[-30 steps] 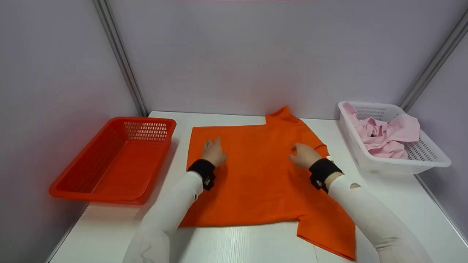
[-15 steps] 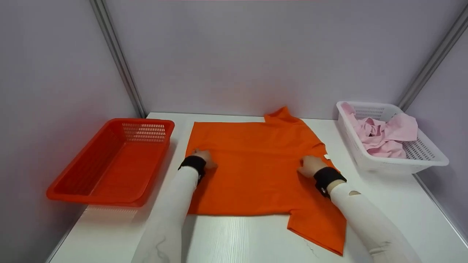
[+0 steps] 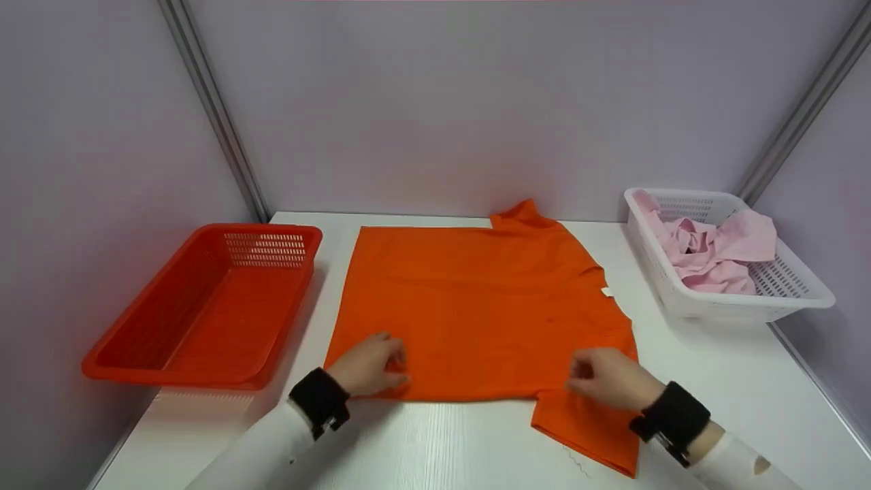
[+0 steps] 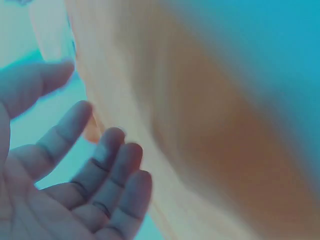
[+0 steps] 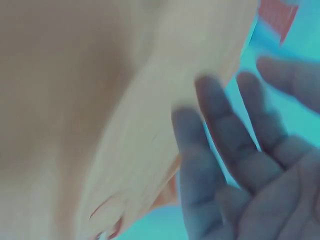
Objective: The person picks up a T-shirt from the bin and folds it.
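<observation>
An orange T-shirt [image 3: 463,306] lies spread on the white table in the head view, its hem to the left and its neckline with a white tag [image 3: 607,292] to the right. One sleeve [image 3: 590,435] points toward the near edge; the far sleeve [image 3: 522,214] is rumpled by the back wall. My left hand [image 3: 369,366] is over the shirt's near left corner, and my right hand [image 3: 612,378] is over the base of the near sleeve. In the wrist views, the loosely bent fingers of the left hand [image 4: 75,185] and right hand [image 5: 260,175] hold nothing.
To the left stands a red plastic basket [image 3: 170,376] with nothing in it. A white basket [image 3: 708,307] at the right holds crumpled pink cloth [image 3: 727,252]. Panel walls [image 3: 435,109] enclose the table [image 3: 442,456] at the back and both sides.
Both hands have moved from the middle of the shirt toward its near edge, the right one also slightly rightward. The shirt's near edge has shifted a little away from me and its far-left edge looks straighter.
</observation>
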Demonstrator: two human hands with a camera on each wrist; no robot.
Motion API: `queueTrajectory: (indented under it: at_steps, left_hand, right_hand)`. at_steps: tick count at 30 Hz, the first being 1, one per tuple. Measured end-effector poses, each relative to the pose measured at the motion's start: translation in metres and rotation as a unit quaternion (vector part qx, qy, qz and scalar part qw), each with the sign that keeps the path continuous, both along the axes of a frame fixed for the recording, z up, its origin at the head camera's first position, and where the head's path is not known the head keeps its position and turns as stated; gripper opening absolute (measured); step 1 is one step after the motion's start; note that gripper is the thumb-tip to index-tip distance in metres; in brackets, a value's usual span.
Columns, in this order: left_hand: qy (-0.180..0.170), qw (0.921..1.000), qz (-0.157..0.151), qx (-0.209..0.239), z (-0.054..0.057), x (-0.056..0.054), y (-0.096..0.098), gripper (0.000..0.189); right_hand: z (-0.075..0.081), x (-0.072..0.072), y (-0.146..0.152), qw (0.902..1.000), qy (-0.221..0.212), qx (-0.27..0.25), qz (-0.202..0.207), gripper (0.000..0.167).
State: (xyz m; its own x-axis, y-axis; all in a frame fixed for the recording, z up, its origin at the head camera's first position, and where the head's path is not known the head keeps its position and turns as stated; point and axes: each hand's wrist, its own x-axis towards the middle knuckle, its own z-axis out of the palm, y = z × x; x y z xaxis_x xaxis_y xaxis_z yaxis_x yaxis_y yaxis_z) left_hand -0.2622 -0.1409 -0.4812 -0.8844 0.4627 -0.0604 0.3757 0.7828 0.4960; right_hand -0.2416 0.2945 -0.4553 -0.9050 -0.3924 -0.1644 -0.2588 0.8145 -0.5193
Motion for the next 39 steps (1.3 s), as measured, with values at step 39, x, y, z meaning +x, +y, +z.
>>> queueTrajectory:
  at_steps: [39]
  left_hand:
    - [0.136, 0.9881, 0.025, -0.067, -0.021, 0.049, -0.047, 0.015]
  right_hand:
    - [-0.034, 0.074, 0.001, 0.9785, 0.138, 0.149, 0.034, 0.025]
